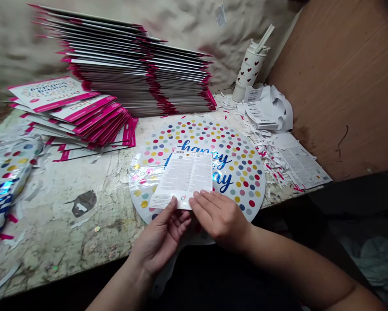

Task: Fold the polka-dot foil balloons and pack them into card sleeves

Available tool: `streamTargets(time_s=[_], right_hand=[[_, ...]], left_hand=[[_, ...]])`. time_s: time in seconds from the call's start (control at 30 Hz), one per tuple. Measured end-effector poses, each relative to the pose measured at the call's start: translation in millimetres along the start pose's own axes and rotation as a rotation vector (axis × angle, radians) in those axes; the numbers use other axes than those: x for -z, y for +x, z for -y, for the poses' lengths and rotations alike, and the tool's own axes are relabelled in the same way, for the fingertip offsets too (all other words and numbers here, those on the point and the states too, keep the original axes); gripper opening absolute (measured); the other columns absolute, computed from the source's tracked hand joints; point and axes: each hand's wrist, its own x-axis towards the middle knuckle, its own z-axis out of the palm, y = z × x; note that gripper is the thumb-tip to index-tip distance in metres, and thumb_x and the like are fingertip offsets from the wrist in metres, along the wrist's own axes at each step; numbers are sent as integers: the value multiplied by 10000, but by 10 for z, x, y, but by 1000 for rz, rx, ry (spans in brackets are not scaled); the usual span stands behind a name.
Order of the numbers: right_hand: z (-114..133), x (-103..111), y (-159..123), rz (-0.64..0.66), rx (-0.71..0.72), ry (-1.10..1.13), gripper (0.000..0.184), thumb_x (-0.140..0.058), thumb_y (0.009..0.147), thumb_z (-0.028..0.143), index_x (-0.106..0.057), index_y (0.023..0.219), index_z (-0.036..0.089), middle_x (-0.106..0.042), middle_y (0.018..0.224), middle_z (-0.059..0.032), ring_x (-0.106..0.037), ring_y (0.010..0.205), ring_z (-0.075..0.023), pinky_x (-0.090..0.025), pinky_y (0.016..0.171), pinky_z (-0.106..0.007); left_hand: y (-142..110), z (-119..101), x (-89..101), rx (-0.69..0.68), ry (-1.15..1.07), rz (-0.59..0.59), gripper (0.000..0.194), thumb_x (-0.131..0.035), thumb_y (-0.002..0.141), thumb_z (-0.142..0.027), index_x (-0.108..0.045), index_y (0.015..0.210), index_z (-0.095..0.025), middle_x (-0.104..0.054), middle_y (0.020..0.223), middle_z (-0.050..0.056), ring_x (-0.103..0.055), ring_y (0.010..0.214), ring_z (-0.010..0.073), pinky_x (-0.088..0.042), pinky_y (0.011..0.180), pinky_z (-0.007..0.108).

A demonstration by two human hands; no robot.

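A flat round foil balloon (236,164) with coloured dots and blue lettering lies at the table's near edge. On top of it rests a white printed label sheet (184,177). My left hand (160,239) grips the sheet's lower edge from underneath, thumb on top. My right hand (218,216) presses flat on the sheet's lower right corner, fingers together and stretched out.
A tall stack of pink-edged cards (138,73) stands at the back, a lower fanned pile (80,114) to its left. Label sheets (262,110), paper scraps (271,151) and a heart-patterned cup (249,71) lie right. More foil balloons (4,181) sit far left. A brown board (346,86) walls the right.
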Motion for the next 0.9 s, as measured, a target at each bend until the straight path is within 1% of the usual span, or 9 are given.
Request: streamTargets(time_s=[0.13, 0.33, 0.5, 0.57, 0.63, 0.7, 0.73, 0.8, 0.9], right_hand=[[-56, 55, -45, 37, -12, 44, 249, -449, 869, 102, -645, 1019, 66, -682, 1024, -143, -646, 957, -250, -539, 802, -375], [-221, 23, -17, 172, -211, 643, 273, -508, 878, 284, -580, 1105, 150, -692, 977, -78, -641, 886, -155, -518, 786, -274], [-265, -3, 119, 77, -223, 734, 192, -440, 881, 171, -626, 929, 158, -669, 924, -79, -597, 872, -155, -487, 779, -283], [-373, 164, 6, 252, -258, 805, 181, -454, 875, 189, -634, 856, 180, -667, 843, -53, -605, 814, -142, -487, 746, -257], [-556, 387, -232, 593, -258, 775, 180, -517, 847, 255, -644, 729, 207, -652, 697, -21, -611, 667, -138, -489, 639, -244], [-775, 577, -488, 832, -415, 471, 296, -570, 801, 331, -615, 537, 206, -601, 525, -31, -573, 490, -160, -465, 508, -280], [-875, 645, -574, 786, -509, 302, 251, -591, 774, 331, -643, 561, 209, -635, 575, -61, -608, 541, -200, -483, 533, -319], [-1014, 731, -594, 499, -609, 144, 211, -627, 734, 352, -701, 883, 224, -680, 956, -124, -637, 867, -306, -513, 712, -430], [-1019, 754, -290, 89, -564, 367, 571, -668, 720, 369, -514, 1259, 262, -491, 1319, -83, -446, 1213, -316, -414, 966, -481]], left_hand=[[-26, 4, -2, -6, -62, 103, 163, -524, 853, -206, -638, 968, -187, -684, 926, 45, -648, 801, 133, -544, 765, 299], [-7, -18, 133, -164, 421, 130, 263, -645, 754, -357, -671, 746, -96, -698, 756, 79, -646, 697, 163, -528, 687, 268], [-20, 4, 41, -190, 491, 155, 292, -617, 755, -415, -610, 756, -124, -687, 746, 58, -646, 672, 183, -526, 654, 315], [-23, -46, 37, -282, 553, 102, 312, -585, 771, -444, -579, 822, -137, -684, 794, 60, -650, 699, 193, -526, 653, 326], [-39, -141, 58, -430, 702, 51, 322, -592, 770, -427, -548, 930, -152, -677, 868, 64, -652, 762, 202, -523, 682, 327], [-86, -255, 59, -596, 920, 9, 364, -606, 768, -371, -502, 1053, -170, -671, 902, 61, -650, 806, 204, -517, 698, 316], [-123, -310, 35, -692, 1032, -21, 403, -602, 773, -342, -471, 1119, -184, -672, 903, 55, -652, 803, 202, -514, 689, 309], [-218, -407, -72, -898, 1258, -44, 460, -562, 800, -293, -416, 1231, -224, -683, 860, 36, -655, 736, 191, -507, 655, 303], [-360, -525, -335, -1183, 1524, 156, 420, -525, 816, -222, -494, 1226, -310, -698, 794, 13, -651, 666, 179, -505, 643, 306]])
